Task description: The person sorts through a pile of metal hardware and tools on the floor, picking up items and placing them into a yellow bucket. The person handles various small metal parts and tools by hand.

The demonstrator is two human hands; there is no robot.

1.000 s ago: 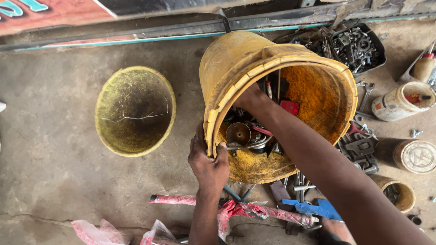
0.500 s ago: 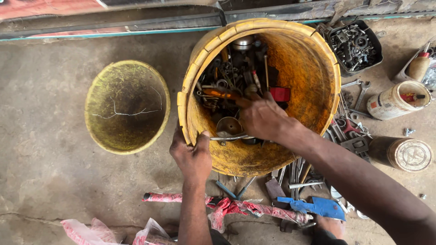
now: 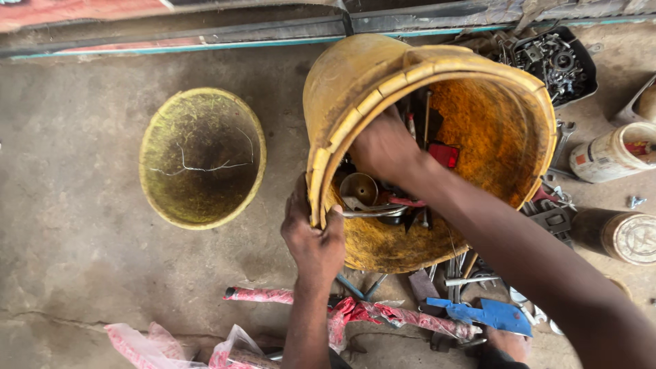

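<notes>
The left hand (image 3: 313, 236) is clamped on the ribbed rim of a grimy yellow plastic bucket (image 3: 499, 130), tipped on rough concrete right of centre. The right hand (image 3: 384, 147) reaches inside among greasy metal tools (image 3: 372, 205); whether its fingers are closed I cannot tell. At nine o'clock from the bucket sits a cracked, round yellow bowl (image 3: 201, 157); at five o'clock, a blue scrap (image 3: 488, 314).

Grimy matt plastic bucket (image 3: 355, 102), rough concrete floor (image 3: 75, 205)

The tipped bucket (image 3: 437, 157) lies on the floor (image 3: 75, 225), tools (image 3: 383, 198) inside; a bowl (image 3: 202, 157) sits to its left, cans (image 3: 610, 152) to its right.
</notes>
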